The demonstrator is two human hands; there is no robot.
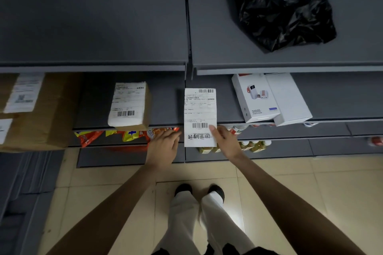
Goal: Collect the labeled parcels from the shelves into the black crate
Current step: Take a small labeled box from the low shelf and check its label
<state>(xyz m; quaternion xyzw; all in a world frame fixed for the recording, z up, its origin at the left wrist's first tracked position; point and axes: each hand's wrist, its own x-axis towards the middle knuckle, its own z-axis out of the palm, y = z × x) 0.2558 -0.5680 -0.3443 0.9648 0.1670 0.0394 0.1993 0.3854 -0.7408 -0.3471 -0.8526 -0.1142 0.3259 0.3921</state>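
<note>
- Parcel (200, 117), flat and white-labelled, held out past the front edge of the middle shelf (342, 119), between both hands.
- Pinched at its lower right edge by right hand (224, 141), thumb on the label face; left hand (163, 147) laid with straight fingers against the lower left edge, curled round nothing.
- Best handled by getting the left fingers under that edge too, keeping it flat, drawing it straight back.
- Black crate not seen anywhere; likely to need a turn away from the shelves.
- Other labelled goods left behind: small brown box (129, 105) near the middle shelf's front edge, large carton (35, 109) at its left end, black bag (286, 14) on the top shelf's right half.
- White boxes (269, 98) just right of the parcel, overhanging the front edge; worth avoiding with the elbow.
- Snack packets (124, 134) and bottles (253, 145) on the lower shelf beneath the hands, not in the way.
</note>
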